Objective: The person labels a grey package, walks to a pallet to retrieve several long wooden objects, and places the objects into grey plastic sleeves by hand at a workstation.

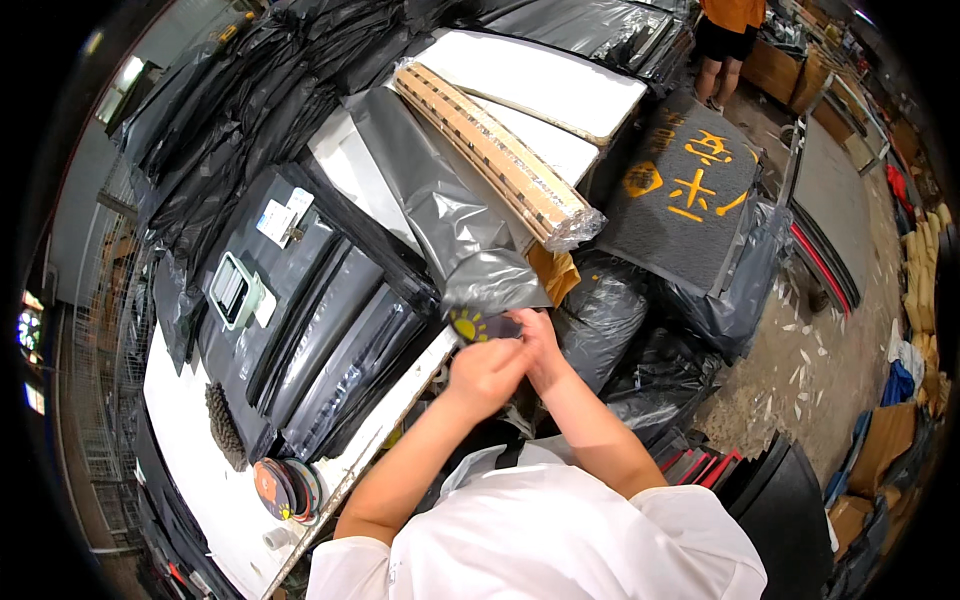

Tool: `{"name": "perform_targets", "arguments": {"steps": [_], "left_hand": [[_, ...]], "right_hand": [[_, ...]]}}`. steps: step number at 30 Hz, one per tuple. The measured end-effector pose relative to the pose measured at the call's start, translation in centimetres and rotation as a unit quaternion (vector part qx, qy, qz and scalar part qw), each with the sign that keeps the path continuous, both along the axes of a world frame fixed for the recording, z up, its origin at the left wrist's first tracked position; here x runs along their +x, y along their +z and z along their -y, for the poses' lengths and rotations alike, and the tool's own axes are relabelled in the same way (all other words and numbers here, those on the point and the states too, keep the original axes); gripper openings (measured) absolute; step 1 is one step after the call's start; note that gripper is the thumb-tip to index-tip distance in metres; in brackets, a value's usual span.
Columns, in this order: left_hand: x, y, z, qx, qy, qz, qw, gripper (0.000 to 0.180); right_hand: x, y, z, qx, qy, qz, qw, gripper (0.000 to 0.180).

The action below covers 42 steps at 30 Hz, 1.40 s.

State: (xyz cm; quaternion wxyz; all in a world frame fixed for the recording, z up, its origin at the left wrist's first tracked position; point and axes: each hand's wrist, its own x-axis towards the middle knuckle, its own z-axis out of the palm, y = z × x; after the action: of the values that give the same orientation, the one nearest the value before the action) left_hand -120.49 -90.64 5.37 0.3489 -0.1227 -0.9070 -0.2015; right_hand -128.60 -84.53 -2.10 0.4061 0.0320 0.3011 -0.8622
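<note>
Both my hands are close together at the mouth of a long grey plastic bag [490,280]. A dark, flat piece with a yellow sun print [468,325] lies against the bag's near end. My right hand [541,347] is closed at the right end of this piece, fingertips by the bag's edge. Just below the piece, my left hand [486,378] is curled closed; its fingertips are turned away, and what they hold is hidden. A long cardboard bundle in clear wrap [500,155] lies along the right side of the bag.
On the white table [175,400] at left are stacked black packages [335,350], a pale green tape dispenser [240,290], a brush [225,425] and round discs [280,490]. A dark mat with yellow lettering [680,190] tops bags at right. Another person [728,45] stands far back.
</note>
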Motion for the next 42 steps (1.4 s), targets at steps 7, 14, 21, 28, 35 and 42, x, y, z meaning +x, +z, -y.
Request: {"name": "perform_targets", "arguments": {"steps": [7, 14, 21, 28, 35, 42], "left_hand": [[1.4, 0.7, 2.9, -0.104, 0.247, 0.18, 0.946, 0.032], [2.6, -0.3, 2.0, -0.006, 0.155, 0.116, 0.981, 0.012], [1.9, -0.1, 1.7, -0.006, 0.153, 0.067, 0.986, 0.006], [1.4, -0.1, 1.6, 0.02, 0.141, 0.05, 0.988, 0.011], [0.9, 0.1, 1.7, 0.051, 0.12, 0.035, 0.991, 0.013], [0.6, 0.6, 1.5, 0.093, 0.114, 0.032, 0.989, 0.017]], "right_hand": [[0.5, 0.6, -1.1, 0.076, 0.002, 0.03, 0.997, 0.024], [-0.2, 0.4, -1.1, 0.062, 0.045, 0.02, 0.997, 0.026], [0.6, 1.9, 0.9, 0.076, -0.034, 0.053, 0.995, 0.028], [1.5, -0.2, 1.2, 0.105, -0.04, -0.068, 0.991, 0.039], [0.2, 0.4, 3.8, 0.144, -0.016, -0.125, 0.982, 0.041], [-0.8, 1.1, 4.5, 0.052, -0.008, 0.05, 0.997, 0.043]]}}
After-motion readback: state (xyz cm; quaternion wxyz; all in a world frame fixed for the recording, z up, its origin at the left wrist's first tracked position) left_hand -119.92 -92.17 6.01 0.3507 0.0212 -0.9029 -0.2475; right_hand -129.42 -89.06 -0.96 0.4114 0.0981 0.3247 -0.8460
